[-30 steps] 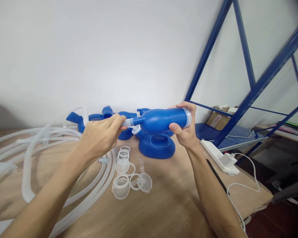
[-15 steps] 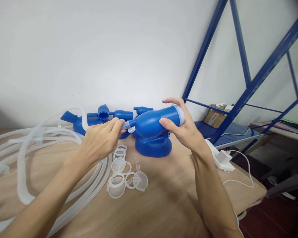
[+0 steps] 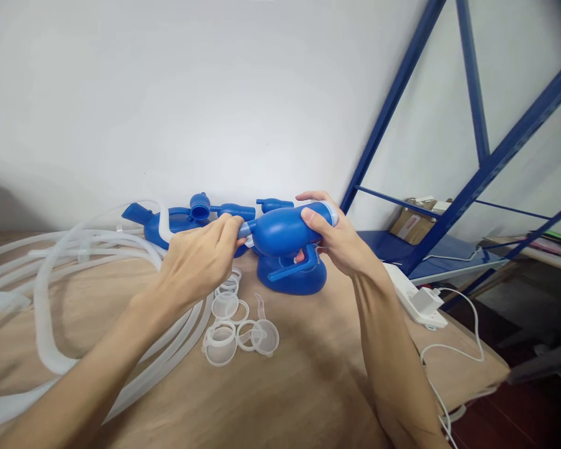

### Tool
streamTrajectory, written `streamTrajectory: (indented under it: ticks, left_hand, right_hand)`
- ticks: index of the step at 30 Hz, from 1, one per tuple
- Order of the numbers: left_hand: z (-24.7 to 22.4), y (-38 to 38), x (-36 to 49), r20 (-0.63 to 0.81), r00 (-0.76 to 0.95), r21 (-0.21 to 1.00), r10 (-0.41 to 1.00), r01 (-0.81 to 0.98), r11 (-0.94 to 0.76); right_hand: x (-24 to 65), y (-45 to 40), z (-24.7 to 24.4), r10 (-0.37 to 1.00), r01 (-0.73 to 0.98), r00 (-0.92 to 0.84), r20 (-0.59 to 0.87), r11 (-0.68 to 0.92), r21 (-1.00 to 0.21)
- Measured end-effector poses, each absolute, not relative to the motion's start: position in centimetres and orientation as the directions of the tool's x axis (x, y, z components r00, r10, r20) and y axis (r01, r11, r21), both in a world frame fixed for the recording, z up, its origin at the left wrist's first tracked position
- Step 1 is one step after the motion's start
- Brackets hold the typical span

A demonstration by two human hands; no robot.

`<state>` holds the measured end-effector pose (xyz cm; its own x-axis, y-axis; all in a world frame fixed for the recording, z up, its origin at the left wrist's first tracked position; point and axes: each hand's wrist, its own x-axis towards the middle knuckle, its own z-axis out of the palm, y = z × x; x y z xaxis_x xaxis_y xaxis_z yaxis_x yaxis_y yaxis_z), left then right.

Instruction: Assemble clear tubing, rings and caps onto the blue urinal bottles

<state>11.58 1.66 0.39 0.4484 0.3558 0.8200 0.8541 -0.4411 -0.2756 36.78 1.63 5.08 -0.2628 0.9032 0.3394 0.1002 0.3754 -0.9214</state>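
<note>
Midair above the table's (image 3: pixel 308 386) far edge: right hand (image 3: pixel 341 240) wraps the blue bulb (image 3: pixel 280 232) to brace it level, fingers curled round its wide end. Left hand (image 3: pixel 201 262) pinches the narrow nozzle (image 3: pixel 244 229), fingers pressed together; clear rings (image 3: pixel 236 327) lie below, within reach.

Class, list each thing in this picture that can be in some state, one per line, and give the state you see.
Blue bulb: lifted off the table, held level by both hands.
Left hand: closed on the bulb's narrow tip.
Right hand: closed round the bulb's wide end.
Clear tubing: loosely coiled on the table.
Clear caps: loose, lying on the table.
Power strip: charger plugged in.
</note>
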Motion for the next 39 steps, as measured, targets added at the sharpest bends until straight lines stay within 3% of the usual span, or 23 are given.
streamTrajectory:
  ticks: [5,8,11,14,16,18,20,23,26,29,39]
  left_hand:
    - [0.5,1.7,11.6,0.789,0.424,-0.227,0.444,0.873,-0.431]
    - [0.8,1.5,11.6,0.783,0.453,-0.253,0.426,0.858,-0.446]
    - [1.6,0.6,11.9,0.827,0.466,-0.32,0.314,0.85,-0.419]
    - [2.4,-0.6,12.0,0.909,0.382,-0.281,0.165,0.856,-0.433]
    - [2.6,-1.2,12.1,0.945,0.306,-0.216,0.114,0.847,-0.486]
    - [2.6,-1.5,12.1,0.956,0.236,-0.101,0.177,0.825,-0.556]
    - [2.6,-1.3,12.1,0.89,0.181,0.125,0.418,0.785,-0.606]
    - [2.5,-0.7,12.2,0.597,0.188,0.539,0.779,0.626,-0.564]
    - [2.5,-0.2,12.2,0.504,0.237,0.764,0.831,0.326,-0.556]
    - [2.4,-0.2,12.1,0.529,0.246,0.803,0.812,0.165,-0.573]
    - [3.1,-0.8,12.4,0.422,0.214,0.881,0.881,0.135,-0.454]
  right_hand:
    - [36.4,1.7,5.0,0.894,0.09,-0.288,0.344,0.383,-0.919]
    - [36.8,2.0,4.9,0.885,0.084,-0.315,0.342,0.385,-0.919]
    - [37.4,2.3,4.8,0.875,0.057,-0.292,0.385,0.418,-0.907]
    - [37.5,2.5,4.9,0.861,0.031,-0.191,0.471,0.485,-0.874]
    - [37.4,2.7,5.0,0.85,0.002,-0.109,0.515,0.518,-0.855]
    - [37.3,2.9,5.1,0.839,-0.032,-0.043,0.543,0.542,-0.84]
    - [37.4,2.9,5.1,0.824,-0.054,-0.01,0.567,0.565,-0.823]
    - [37.5,2.8,5.0,0.799,-0.038,-0.008,0.601,0.601,-0.799]
    - [37.3,2.6,4.8,0.792,-0.019,-0.063,0.607,0.607,-0.794]
    - [36.9,2.8,4.5,0.792,-0.024,-0.097,0.602,0.603,-0.797]
    - [37.2,3.5,3.8,0.764,0.011,-0.113,0.636,0.641,-0.768]
